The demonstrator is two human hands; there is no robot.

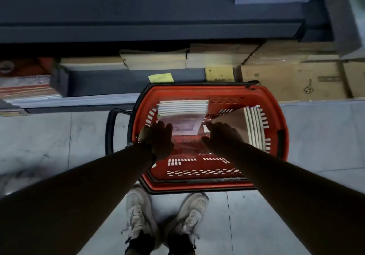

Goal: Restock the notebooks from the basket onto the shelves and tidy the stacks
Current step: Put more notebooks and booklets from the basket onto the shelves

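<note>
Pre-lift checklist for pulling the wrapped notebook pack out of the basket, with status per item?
1. Left hand at the pack's left edge: ok, fingers straight, no grip yet.
2. Right hand at its right edge: ok, no grip yet.
3. Wrapped notebook pack free on top: ok, nothing lies on it.
4. Leaning notebooks clear of the lift path: cannot tell; they tilt against the right wall.
5. Red basket flat on the floor: ok.
6. Room on the shelf: cannot tell.
</note>
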